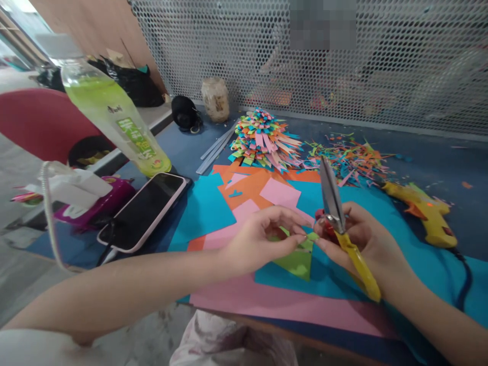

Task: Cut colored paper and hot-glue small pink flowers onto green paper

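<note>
My left hand is closed in a pinch on a small green paper piece. The fingertips of my right hand meet the same piece from the other side. Yellow-handled scissors are held in my right hand too, with their blades pointing up and away from me. Something red beside the pivot is partly hidden by the fingers. Below both hands lies a green paper sheet, on top of blue paper and pink paper.
Behind the sheets stands a layered, fringed paper cone, beside a heap of paper shreds. A yellow glue gun lies right, clear sticks behind. Leftward are a phone, drink bottle and purple object. Perforated metal borders the back.
</note>
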Tool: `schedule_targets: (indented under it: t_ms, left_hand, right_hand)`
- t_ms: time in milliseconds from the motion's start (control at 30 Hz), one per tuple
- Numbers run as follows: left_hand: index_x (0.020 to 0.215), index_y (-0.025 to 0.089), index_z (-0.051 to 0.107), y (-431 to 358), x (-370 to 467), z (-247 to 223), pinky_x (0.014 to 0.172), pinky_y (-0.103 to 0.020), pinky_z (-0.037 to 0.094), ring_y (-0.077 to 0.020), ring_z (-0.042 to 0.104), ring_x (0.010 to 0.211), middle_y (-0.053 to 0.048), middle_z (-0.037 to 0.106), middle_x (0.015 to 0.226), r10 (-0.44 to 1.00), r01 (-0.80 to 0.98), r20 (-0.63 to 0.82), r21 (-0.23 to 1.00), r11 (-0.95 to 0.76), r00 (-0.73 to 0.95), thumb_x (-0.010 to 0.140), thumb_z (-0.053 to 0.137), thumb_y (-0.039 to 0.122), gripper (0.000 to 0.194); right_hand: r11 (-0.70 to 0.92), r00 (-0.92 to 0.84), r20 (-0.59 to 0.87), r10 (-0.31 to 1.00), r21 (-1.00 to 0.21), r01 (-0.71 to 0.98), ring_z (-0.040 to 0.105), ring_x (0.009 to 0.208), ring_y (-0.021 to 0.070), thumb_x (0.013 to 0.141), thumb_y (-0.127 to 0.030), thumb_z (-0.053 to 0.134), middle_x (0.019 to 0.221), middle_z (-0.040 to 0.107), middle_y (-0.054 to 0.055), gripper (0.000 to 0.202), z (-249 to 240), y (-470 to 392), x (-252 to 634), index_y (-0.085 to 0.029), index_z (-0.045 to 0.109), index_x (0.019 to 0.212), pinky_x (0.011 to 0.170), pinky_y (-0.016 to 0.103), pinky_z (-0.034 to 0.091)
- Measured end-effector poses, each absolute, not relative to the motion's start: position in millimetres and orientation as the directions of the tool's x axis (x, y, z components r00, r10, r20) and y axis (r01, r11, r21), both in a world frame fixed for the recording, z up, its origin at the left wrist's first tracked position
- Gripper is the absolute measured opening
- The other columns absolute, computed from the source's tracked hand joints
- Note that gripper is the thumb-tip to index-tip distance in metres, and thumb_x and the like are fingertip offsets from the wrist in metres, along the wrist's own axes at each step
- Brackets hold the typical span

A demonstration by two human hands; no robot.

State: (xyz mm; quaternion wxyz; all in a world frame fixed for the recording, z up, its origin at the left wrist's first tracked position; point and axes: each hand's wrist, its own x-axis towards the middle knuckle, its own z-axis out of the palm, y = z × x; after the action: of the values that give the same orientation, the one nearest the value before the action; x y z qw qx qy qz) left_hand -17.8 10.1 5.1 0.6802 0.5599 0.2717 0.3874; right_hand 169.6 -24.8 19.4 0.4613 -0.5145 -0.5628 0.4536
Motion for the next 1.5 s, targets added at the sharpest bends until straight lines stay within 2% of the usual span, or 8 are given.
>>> schedule_targets:
  t_ms: [233, 400, 600, 733, 900, 1100, 1300, 1500]
  left_hand:
    - [0.087, 0.015, 0.062, 12.1, -18.5, 6.0, 0.066, -0.021, 0.05, -0.0115, 0.064, 0.076, -0.003, 0.066, 0.081, 0.837, -0.153, 0.045, 0.987, 0.046, 0.545, 0.072, 0.071, 0.014, 0.017]
    - [0.091, 0.014, 0.062, 11.0, -18.2, 3.0, 0.063, -0.021, 0.051, -0.0112, 0.065, 0.073, -0.003, 0.066, 0.081, 0.825, -0.132, 0.059, 0.991, 0.019, 0.562, 0.078, 0.067, 0.017, 0.015]
    - [0.096, 0.015, 0.065, 10.3, -19.1, 0.8, 0.061, -0.02, 0.052, -0.0114, 0.067, 0.072, -0.004, 0.068, 0.082, 0.809, -0.248, 0.092, 0.966, 0.068, 0.581, 0.08, 0.069, 0.023, 0.018]
    - [0.092, 0.014, 0.065, 13.2, -19.2, 0.3, 0.058, -0.018, 0.05, -0.0084, 0.063, 0.066, -0.003, 0.068, 0.081, 0.844, -0.238, 0.016, 0.962, 0.133, 0.537, 0.079, 0.072, 0.025, 0.018]
    - [0.082, 0.013, 0.066, 11.7, -16.7, 4.5, 0.058, -0.019, 0.05, -0.0115, 0.065, 0.07, -0.005, 0.069, 0.077, 0.809, -0.137, -0.105, 0.965, 0.224, 0.579, 0.076, 0.075, 0.028, 0.02]
    - [0.079, 0.013, 0.067, 9.5, -17.3, 5.2, 0.06, -0.021, 0.051, -0.0127, 0.066, 0.069, -0.006, 0.071, 0.076, 0.798, -0.108, -0.087, 0.977, 0.186, 0.596, 0.076, 0.075, 0.033, 0.021]
    - [0.078, 0.013, 0.067, 10.2, -17.9, 6.6, 0.057, -0.019, 0.048, -0.0097, 0.063, 0.063, -0.004, 0.07, 0.073, 0.794, -0.077, -0.101, 0.98, 0.183, 0.6, 0.076, 0.073, 0.025, 0.013]
    - [0.075, 0.012, 0.066, 13.9, -20.2, 8.2, 0.053, -0.017, 0.048, -0.0064, 0.06, 0.056, -0.003, 0.071, 0.072, 0.841, -0.192, -0.035, 0.968, 0.164, 0.54, 0.079, 0.073, 0.027, 0.016]
  right_hand:
    - [0.092, 0.003, 0.094, 0.996, -0.972, 0.215, 0.068, 0.065, 0.016, 0.066, -0.036, 0.081, 0.075, 0.071, -0.002, 0.033, 23.1, -23.9, 168.0, -0.027, 0.053, 0.08, 0.06, 0.027, 0.058]
    - [0.086, -0.025, 0.083, 0.996, -0.975, 0.204, 0.068, 0.063, 0.015, 0.06, -0.029, 0.085, 0.071, 0.069, -0.004, 0.038, 20.5, -23.4, 166.6, -0.027, 0.053, 0.079, 0.058, 0.025, 0.058]
    - [0.048, -0.031, 0.043, 0.999, -0.98, 0.195, 0.067, 0.063, 0.0148, 0.061, -0.028, 0.083, 0.075, 0.069, -0.003, 0.037, 16.6, -25.9, 168.9, -0.028, 0.052, 0.081, 0.057, 0.025, 0.058]
    - [0.053, -0.039, 0.047, 0.998, -0.985, 0.164, 0.066, 0.062, 0.013, 0.065, -0.025, 0.081, 0.073, 0.068, -0.005, 0.034, 19.7, -25.3, 170.4, -0.027, 0.052, 0.081, 0.058, 0.023, 0.056]
    - [0.077, -0.01, 0.076, 0.997, -0.983, 0.166, 0.066, 0.058, 0.0139, 0.065, -0.027, 0.079, 0.069, 0.068, -0.005, 0.032, 22.1, -22.7, 168.6, -0.028, 0.05, 0.079, 0.055, 0.024, 0.056]
    - [0.107, -0.025, 0.104, 0.994, -0.968, 0.229, 0.067, 0.061, 0.0154, 0.068, -0.024, 0.077, 0.073, 0.068, -0.005, 0.031, 17.3, -26.0, 170.0, -0.03, 0.05, 0.083, 0.055, 0.026, 0.057]
    - [0.083, -0.056, 0.074, 0.996, -0.977, 0.198, 0.068, 0.066, 0.0143, 0.067, -0.019, 0.079, 0.076, 0.069, -0.005, 0.036, 17.3, -27.9, 170.4, -0.028, 0.049, 0.085, 0.061, 0.024, 0.056]
    - [0.1, -0.018, 0.099, 0.995, -0.95, 0.296, 0.063, 0.067, 0.0153, 0.068, -0.029, 0.08, 0.078, 0.063, -0.003, 0.039, 17.1, -28.3, 175.4, -0.028, 0.049, 0.091, 0.059, 0.026, 0.052]
